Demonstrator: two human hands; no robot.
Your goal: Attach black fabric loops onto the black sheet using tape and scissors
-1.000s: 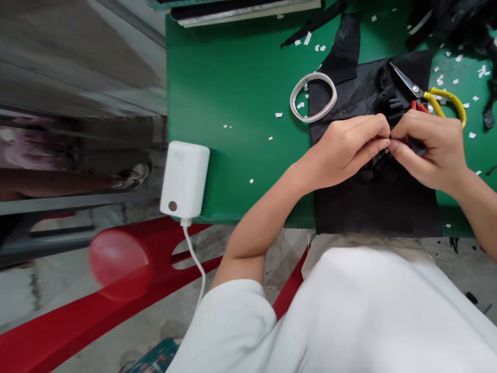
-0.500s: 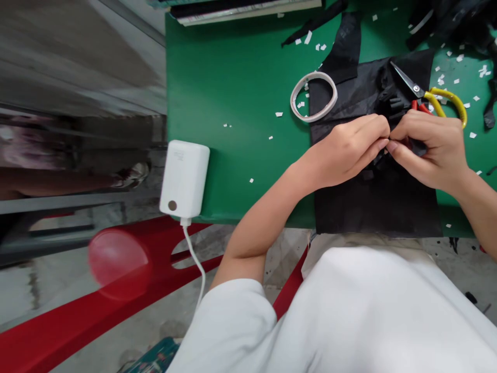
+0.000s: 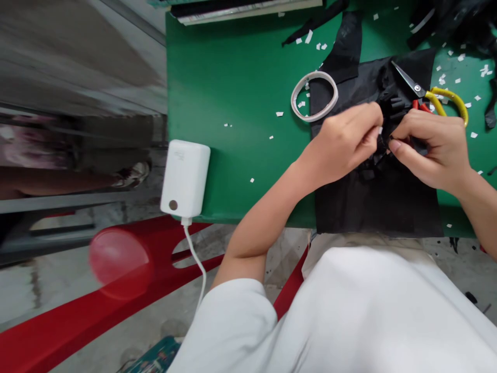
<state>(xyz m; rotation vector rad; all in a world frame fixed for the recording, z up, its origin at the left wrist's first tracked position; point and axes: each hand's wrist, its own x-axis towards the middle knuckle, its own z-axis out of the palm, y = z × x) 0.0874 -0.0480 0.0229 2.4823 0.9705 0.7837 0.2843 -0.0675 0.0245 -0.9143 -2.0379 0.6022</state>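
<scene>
My left hand is closed in a pinch, with what looks like a small white bit of paper at its fingertips. Just to its right, my right hand pinches a small black piece between thumb and forefinger; most of it is hidden. Beneath both hands lies a black sheet with several small black strips heaped on it. Scissors with yellow handles rest beyond my right hand, and red handles partly show under them. A white tape roll lies beyond my left forearm.
White paper scraps are scattered over the green table. A white power bank with a cable sits at the left edge. Books lie at the back, dark scraps at back right. A red chair stands left.
My left hand has pulled away from my right fingertips, up and to the left, opening a gap between them. My right hand has barely moved.
</scene>
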